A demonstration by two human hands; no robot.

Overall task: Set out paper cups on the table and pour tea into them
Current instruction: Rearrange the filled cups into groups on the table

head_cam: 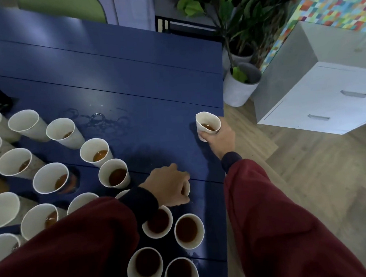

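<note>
Table (114,63): painted planks, deep blue, smooth, semi-gloss, with a pale sheen of light toward its far left corner.
Wet rings (100,119) on the table top: thin film, shiny.
Paper cups (52,179) on the table: white, matt, thin-walled. Same for the cup (206,121) at the table's right edge.
Tea (187,229) in the cups: brown, glossy surface.
Sleeves (277,218) over the table: dark red cloth, soft, matt, with darker knit cuffs.
Floor (307,184) right of the table: pale wood-look boards, matt, visible grain.
Cabinet (324,101) beyond the table's right edge: white, smooth, flat finish. Handles (354,94) grey, look like metal.
Pot (239,88) off the table's far right corner: white, matt.
Leaves (192,4) above it: green, slightly glossy.
</note>
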